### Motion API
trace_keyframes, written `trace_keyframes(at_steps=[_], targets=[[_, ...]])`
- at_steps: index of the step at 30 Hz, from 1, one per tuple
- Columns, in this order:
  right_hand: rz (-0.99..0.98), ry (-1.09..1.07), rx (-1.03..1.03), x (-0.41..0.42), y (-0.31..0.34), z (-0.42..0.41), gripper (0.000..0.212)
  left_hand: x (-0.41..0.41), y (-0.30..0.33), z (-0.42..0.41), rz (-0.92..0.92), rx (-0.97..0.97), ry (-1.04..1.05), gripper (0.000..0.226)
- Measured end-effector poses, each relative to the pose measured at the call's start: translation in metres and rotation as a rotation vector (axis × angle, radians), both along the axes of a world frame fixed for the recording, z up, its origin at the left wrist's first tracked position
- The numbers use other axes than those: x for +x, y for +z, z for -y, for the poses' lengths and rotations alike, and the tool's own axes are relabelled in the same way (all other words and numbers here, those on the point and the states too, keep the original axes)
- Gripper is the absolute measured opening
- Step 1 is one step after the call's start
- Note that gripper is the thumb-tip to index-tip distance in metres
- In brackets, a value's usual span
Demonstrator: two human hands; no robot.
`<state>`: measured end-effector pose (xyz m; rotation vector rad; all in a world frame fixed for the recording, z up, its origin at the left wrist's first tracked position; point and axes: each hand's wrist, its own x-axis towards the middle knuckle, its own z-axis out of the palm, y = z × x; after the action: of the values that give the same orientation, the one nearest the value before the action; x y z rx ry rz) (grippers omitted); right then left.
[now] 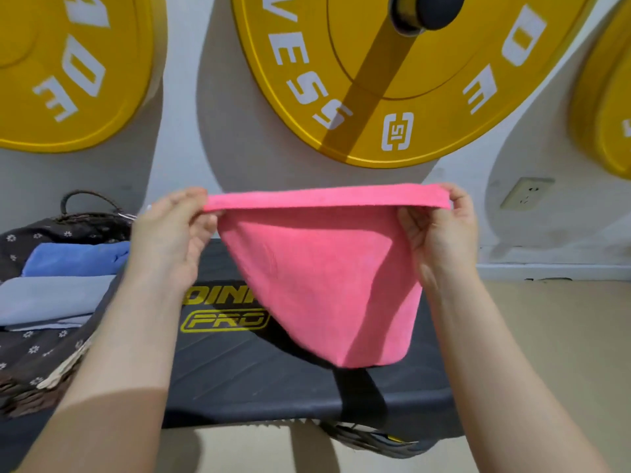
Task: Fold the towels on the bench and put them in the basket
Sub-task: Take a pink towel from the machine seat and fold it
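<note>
The pink towel (321, 278) hangs in the air above the black bench (259, 380), its lower edge just over the bench's near right part. Its top edge is stretched tight; if either pinch slips, that corner would likely drop and the fold go crooked, or the cloth slide off the near edge to the floor. The left hand (167, 233) and right hand (440, 230) are raised level, well apart, fingers closed narrowly on the top corners. The basket (41, 377) sits at the bench's left end, holding folded towels.
</note>
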<state>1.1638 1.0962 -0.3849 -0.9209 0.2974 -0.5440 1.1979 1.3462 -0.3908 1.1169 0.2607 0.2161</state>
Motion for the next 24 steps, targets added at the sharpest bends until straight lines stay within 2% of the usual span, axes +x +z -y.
trace_keyframes(at_steps=[3,5,9,12,14,16,20,24], targets=[[-0.119,0.012,0.049,0.024,-0.020,0.003,0.028,0.017,-0.020,0.010,-0.184,-0.229,-0.044,0.020],[-0.165,0.032,0.048,0.040,-0.017,0.007,0.030,0.031,-0.016,0.019,-0.209,-0.364,-0.048,0.018],[-0.031,0.032,0.056,0.060,0.022,0.018,0.042,0.049,0.024,0.033,-0.027,-0.420,-0.077,0.019],[0.047,0.026,0.000,0.061,0.041,0.027,0.033,0.048,0.043,0.031,0.123,-0.373,-0.053,0.027],[-0.104,-0.010,-0.207,0.058,0.030,0.032,0.035,0.044,0.031,0.027,0.106,-0.233,-0.053,0.039],[-0.309,-0.016,-0.428,0.050,-0.002,0.037,0.042,0.041,0.002,0.022,-0.014,0.019,-0.077,0.040],[-0.633,0.100,-0.736,0.025,-0.078,0.044,0.033,0.034,-0.065,0.008,-0.383,0.422,-0.192,0.022],[-0.752,0.213,-0.922,0.000,-0.113,0.041,0.020,0.023,-0.099,0.001,-0.606,0.677,-0.292,0.005]])
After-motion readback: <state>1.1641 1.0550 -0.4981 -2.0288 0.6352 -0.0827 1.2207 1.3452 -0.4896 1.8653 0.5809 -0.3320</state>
